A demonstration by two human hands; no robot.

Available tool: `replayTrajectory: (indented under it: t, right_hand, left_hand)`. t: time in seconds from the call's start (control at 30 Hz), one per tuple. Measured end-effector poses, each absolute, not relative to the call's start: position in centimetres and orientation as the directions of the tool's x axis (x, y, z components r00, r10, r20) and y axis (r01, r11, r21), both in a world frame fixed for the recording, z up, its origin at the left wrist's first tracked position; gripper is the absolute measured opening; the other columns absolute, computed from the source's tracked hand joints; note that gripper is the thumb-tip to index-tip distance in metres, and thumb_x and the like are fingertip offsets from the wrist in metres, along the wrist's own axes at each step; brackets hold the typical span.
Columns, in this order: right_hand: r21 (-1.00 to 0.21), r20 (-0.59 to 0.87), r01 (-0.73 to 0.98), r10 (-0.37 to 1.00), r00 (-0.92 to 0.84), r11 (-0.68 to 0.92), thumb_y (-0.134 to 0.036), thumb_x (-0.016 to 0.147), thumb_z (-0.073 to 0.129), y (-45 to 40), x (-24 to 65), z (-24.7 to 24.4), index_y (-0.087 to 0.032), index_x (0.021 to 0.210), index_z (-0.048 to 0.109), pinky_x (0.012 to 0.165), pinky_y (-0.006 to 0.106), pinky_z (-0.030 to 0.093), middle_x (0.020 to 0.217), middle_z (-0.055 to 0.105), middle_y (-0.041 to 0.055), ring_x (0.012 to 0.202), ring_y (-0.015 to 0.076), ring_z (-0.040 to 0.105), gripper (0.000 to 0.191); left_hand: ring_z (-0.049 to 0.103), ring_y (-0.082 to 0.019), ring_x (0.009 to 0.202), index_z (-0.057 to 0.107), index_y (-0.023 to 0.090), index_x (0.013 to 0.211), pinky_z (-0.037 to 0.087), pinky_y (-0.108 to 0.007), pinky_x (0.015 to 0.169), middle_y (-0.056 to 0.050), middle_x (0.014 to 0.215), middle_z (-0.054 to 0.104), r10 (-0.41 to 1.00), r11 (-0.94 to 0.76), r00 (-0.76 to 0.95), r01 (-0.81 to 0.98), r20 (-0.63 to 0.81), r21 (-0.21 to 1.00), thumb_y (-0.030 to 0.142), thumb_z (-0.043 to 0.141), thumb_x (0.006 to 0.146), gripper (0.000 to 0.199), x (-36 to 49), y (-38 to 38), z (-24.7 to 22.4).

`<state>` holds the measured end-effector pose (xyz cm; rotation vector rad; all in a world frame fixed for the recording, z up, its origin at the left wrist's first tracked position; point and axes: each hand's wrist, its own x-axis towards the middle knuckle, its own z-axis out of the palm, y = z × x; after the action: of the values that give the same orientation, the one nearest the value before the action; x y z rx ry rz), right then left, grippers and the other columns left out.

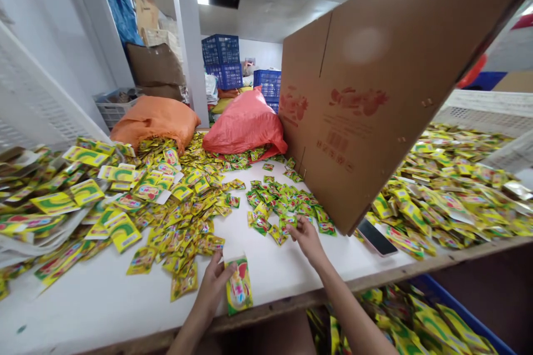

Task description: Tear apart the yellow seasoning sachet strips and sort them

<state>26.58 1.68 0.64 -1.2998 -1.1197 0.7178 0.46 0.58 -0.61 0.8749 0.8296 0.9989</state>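
Near the front edge of the white table (104, 310), my left hand (216, 277) has its thumb against a yellow-green packet box (239, 286) that shows a watermelon picture. The fingertips of that hand are by a small yellow sachet (214, 244). Further right, my right hand (307, 239) pinches a small green sachet (287, 224) at the edge of a loose pile of green sachets (283, 196). A wide heap of yellow sachets (179, 221) lies left of the bare strip of table.
A large cardboard box (345, 99) leans over the right side, with a phone (377, 237) at its base. Orange (154, 119) and red sacks (245, 121) spill sachets at the back. Flat yellow packets (458, 188) cover the right; a blue crate (470, 319) sits below.
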Motion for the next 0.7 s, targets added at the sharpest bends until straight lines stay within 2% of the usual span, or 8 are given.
replayTrajectory:
  t: [0.17, 0.3, 0.43, 0.5, 0.57, 0.63, 0.7]
  right_hand:
    - [-0.959, 0.208, 0.249, 0.932, 0.298, 0.134, -0.044, 0.065, 0.063, 2.2, 27.6, 0.5, -0.019, 0.074, 0.046, 0.051, 0.022, 0.036, 0.061, 0.047, -0.0045, 0.056, 0.0112, 0.045, 0.032]
    - [-0.941, 0.139, 0.335, 0.962, 0.235, 0.054, -0.044, 0.07, 0.056, 3.2, 27.9, 0.1, -0.018, 0.071, 0.05, 0.052, 0.023, 0.037, 0.059, 0.049, -0.004, 0.055, 0.0115, 0.046, 0.027]
    - [-0.886, 0.086, 0.462, 0.967, 0.242, -0.037, -0.03, 0.058, 0.066, 4.3, 27.2, -0.9, -0.018, 0.06, 0.051, 0.058, 0.025, 0.037, 0.058, 0.052, -0.0029, 0.062, 0.0147, 0.05, 0.019]
    - [-0.857, 0.079, 0.511, 0.961, 0.265, -0.07, -0.02, 0.052, 0.067, 4.7, 26.7, -1.3, -0.018, 0.066, 0.055, 0.064, 0.027, 0.037, 0.066, 0.056, -0.0015, 0.07, 0.0169, 0.052, 0.019]
    - [-0.84, 0.065, 0.535, 0.961, 0.267, -0.092, -0.014, 0.05, 0.067, 4.8, 26.3, -1.4, -0.019, 0.073, 0.057, 0.068, 0.029, 0.037, 0.071, 0.058, -0.001, 0.074, 0.0179, 0.053, 0.026]
    - [-0.835, 0.043, 0.541, 0.968, 0.246, -0.1, -0.012, 0.051, 0.065, 4.5, 25.9, -1.3, -0.019, 0.075, 0.057, 0.067, 0.029, 0.038, 0.069, 0.058, -0.0015, 0.071, 0.0177, 0.053, 0.027]
    - [-0.843, 0.033, 0.531, 0.978, 0.205, -0.083, -0.013, 0.054, 0.063, 3.8, 25.2, -1.1, -0.018, 0.071, 0.056, 0.063, 0.028, 0.038, 0.065, 0.056, -0.0019, 0.066, 0.0166, 0.052, 0.019]
  left_hand:
    - [0.065, -0.025, 0.087, 0.051, 0.021, 0.108, 0.051, -0.035, 0.077, -0.006, 0.094, 0.071, 0.928, 0.295, 0.327, -0.347, -0.18, 0.89, 0.035, 0.072, 0.062, 0.052, 0.3, 0.1, -0.4]
    - [0.066, -0.025, 0.086, 0.051, 0.022, 0.107, 0.051, -0.036, 0.077, -0.006, 0.092, 0.071, 0.93, 0.3, 0.315, -0.354, -0.189, 0.886, 0.035, 0.072, 0.062, 0.051, 0.2, -0.2, -0.2]
    - [0.066, -0.026, 0.084, 0.054, 0.021, 0.103, 0.051, -0.037, 0.076, -0.006, 0.087, 0.072, 0.927, 0.313, 0.316, -0.346, -0.204, 0.885, 0.036, 0.074, 0.059, 0.051, 0.3, -0.3, 0.0]
    - [0.066, -0.026, 0.083, 0.054, 0.02, 0.1, 0.051, -0.037, 0.075, -0.006, 0.085, 0.072, 0.921, 0.318, 0.334, -0.343, -0.202, 0.884, 0.036, 0.074, 0.059, 0.048, 0.4, -0.3, 0.0]
    - [0.066, -0.026, 0.082, 0.055, 0.019, 0.095, 0.051, -0.037, 0.074, -0.006, 0.085, 0.072, 0.92, 0.317, 0.338, -0.346, -0.198, 0.883, 0.037, 0.074, 0.058, 0.045, 0.5, -0.4, 0.0]
    - [0.066, -0.026, 0.081, 0.055, 0.019, 0.093, 0.051, -0.037, 0.073, -0.006, 0.083, 0.071, 0.923, 0.311, 0.336, -0.353, -0.191, 0.882, 0.037, 0.074, 0.058, 0.043, 0.7, -0.4, 0.0]
    - [0.066, -0.025, 0.081, 0.055, 0.019, 0.094, 0.05, -0.036, 0.074, -0.005, 0.083, 0.071, 0.927, 0.29, 0.337, -0.361, -0.166, 0.886, 0.037, 0.073, 0.061, 0.041, 0.9, -0.4, 0.1]
